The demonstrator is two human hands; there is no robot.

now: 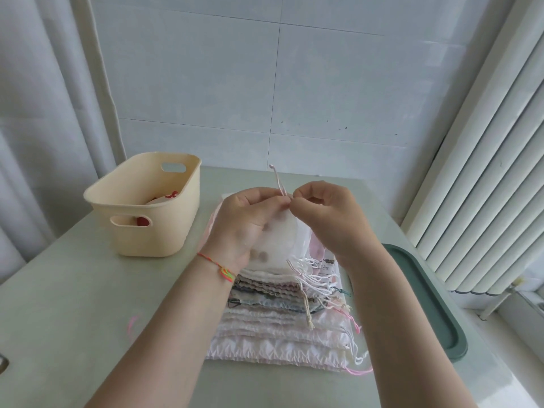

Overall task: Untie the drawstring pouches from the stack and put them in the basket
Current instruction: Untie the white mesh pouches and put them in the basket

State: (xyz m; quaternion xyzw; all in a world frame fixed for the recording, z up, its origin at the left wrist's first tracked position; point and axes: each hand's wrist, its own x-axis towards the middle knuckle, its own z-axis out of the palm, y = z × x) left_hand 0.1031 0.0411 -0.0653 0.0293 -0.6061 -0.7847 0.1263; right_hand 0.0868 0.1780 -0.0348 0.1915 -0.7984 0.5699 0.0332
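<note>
A stack of drawstring pouches [282, 328] in pink, white and patterned cloth lies on the table in front of me, cords trailing off its right side. Above it I hold a sheer white pouch [279, 240] with brownish spots. My left hand [250, 222] grips the pouch's top, and my right hand [329, 213] pinches its pale pink drawstring [278, 181], whose knotted end sticks up. The fingertips of both hands meet at the cord. A cream plastic basket [147, 228] stands to the left, with a white and red pouch [164, 198] inside.
The pale green table [88, 304] meets a tiled wall at the back. A dark green tray [426, 298] sits at the right edge beside vertical blinds [485, 172]. A curtain hangs at the left. A loose pink cord [132, 322] lies on the table's left part.
</note>
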